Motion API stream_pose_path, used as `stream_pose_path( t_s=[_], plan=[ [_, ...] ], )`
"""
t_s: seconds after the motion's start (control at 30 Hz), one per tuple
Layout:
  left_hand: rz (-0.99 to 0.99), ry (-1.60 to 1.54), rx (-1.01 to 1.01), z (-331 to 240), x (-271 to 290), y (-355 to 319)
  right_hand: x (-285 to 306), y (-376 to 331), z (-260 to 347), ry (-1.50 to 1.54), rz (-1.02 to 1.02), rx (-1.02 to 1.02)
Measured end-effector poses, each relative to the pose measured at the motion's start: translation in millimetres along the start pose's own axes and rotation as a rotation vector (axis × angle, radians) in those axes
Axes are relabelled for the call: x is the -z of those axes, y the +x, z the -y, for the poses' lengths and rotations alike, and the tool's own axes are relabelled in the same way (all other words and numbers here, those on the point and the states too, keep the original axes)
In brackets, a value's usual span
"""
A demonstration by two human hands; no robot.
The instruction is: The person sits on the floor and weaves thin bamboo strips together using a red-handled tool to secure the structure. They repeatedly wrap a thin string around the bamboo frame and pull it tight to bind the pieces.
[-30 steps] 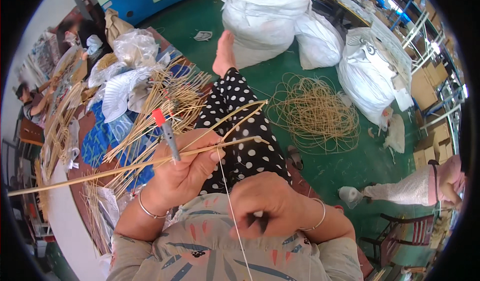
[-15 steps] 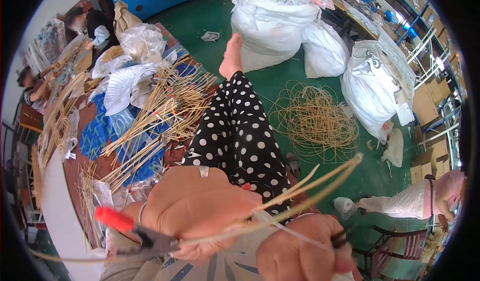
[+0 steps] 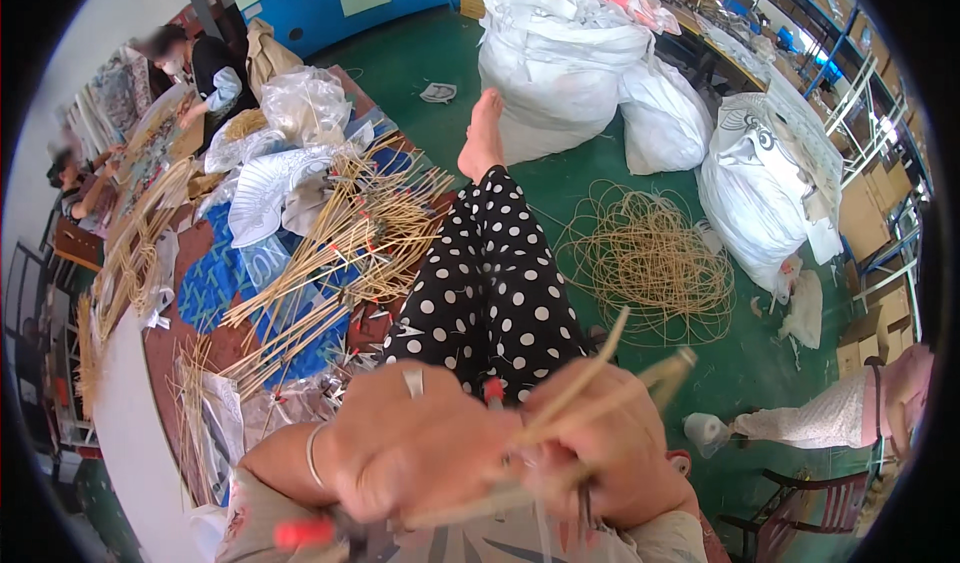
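My left hand (image 3: 425,443) is closed around thin bamboo strips (image 3: 603,353) whose ends rise toward the upper right, blurred by motion. My right hand (image 3: 605,443) is also closed, its fingertips pressed in beside the left ones where the strips meet. What it grips there is hidden and smeared. A pale thin band hangs faintly below the fingers. Under my left hand a red-handled tool (image 3: 303,533) with a dark metal part shows at the lower edge; its kind is unclear. My crossed legs in dotted trousers (image 3: 490,263) stretch out beyond the hands.
Bundled bamboo sticks (image 3: 340,233) lie on blue cloth on the low table at left. A loose coil of bamboo strip (image 3: 650,263) rests on the green floor. Large white sacks (image 3: 560,63) stand beyond. Two people work at far left; another person and a chair (image 3: 800,503) are at right.
My hands have come together, with the right moving up against the left. The red-handled tool has dropped lower and the strips' ends have shifted. The head view has tilted slightly.
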State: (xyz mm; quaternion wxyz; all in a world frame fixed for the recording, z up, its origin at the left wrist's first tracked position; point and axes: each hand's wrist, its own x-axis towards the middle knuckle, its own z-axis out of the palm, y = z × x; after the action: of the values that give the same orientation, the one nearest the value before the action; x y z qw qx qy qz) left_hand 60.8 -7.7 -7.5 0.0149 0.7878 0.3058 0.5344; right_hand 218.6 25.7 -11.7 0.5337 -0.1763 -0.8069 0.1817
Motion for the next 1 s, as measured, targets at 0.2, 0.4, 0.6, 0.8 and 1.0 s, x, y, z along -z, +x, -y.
stream_pose_path(
  t_s=[0.2, 0.4, 0.6, 0.8, 1.0],
  plan=[
    [0.169, 0.165, 0.124, 38, -20, -13, -26, -17, -46, 0.059, -0.036, -0.122],
    [0.039, 0.195, 0.068, 40, -21, -16, -16, -16, -39, 0.222, 0.081, -0.236],
    [0.17, 0.191, 0.127, 20, -4, 3, 8, -4, 7, 1.196, 0.308, -0.401],
    [0.08, -0.022, 0.146, -7, 16, 1, 13, -9, 19, 1.42, 0.242, -0.649],
    [-0.069, -0.148, 0.007, -12, 4, -3, 16, -7, 15, 0.674, 0.211, -0.364]
  ],
)
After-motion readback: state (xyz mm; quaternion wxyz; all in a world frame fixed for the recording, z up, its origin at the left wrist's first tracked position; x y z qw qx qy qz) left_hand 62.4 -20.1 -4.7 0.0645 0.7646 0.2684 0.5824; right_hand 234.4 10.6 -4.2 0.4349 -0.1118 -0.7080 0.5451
